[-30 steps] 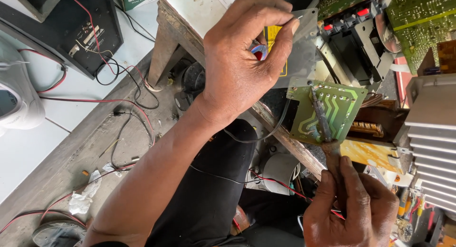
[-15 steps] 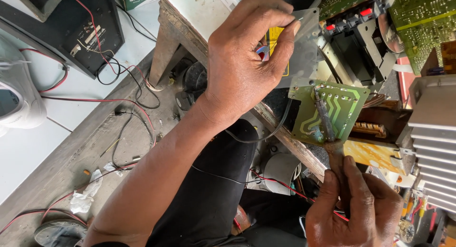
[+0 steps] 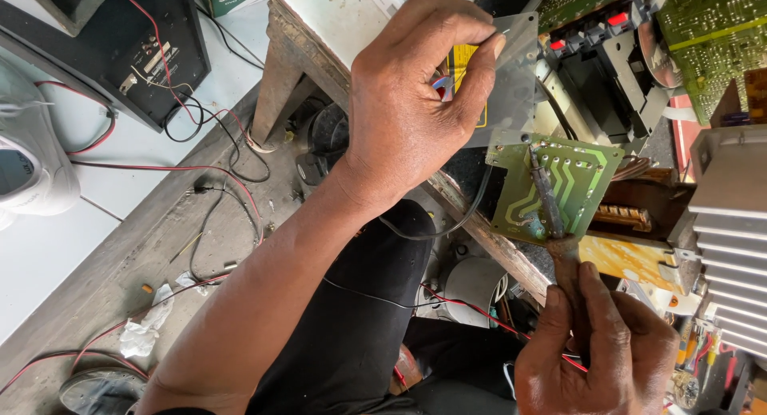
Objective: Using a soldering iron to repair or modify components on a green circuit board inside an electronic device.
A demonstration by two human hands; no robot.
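Observation:
My left hand (image 3: pixel 415 95) grips the grey metal bracket (image 3: pixel 511 79) of an opened electronic chassis, thumb and fingers pinched around its edge near a yellow label. My right hand (image 3: pixel 595 351) holds a soldering iron (image 3: pixel 551 203) by its dark handle, its tip resting on the copper side of a small green circuit board (image 3: pixel 559 187) that hangs from the bracket. The board's solder tracks face me. A thin black wire loops from under my left palm toward the board.
A finned aluminium heat sink (image 3: pixel 731 215) stands at the right, larger green boards (image 3: pixel 711 31) at the top right. A wooden bench edge (image 3: pixel 479 231) runs diagonally under the work. A black speaker box (image 3: pixel 120 47), loose red and black wires (image 3: pixel 200 175) lie on the floor.
The soldering iron tip has shifted slightly along the small green board. My left hand keeps the same grip on the bracket.

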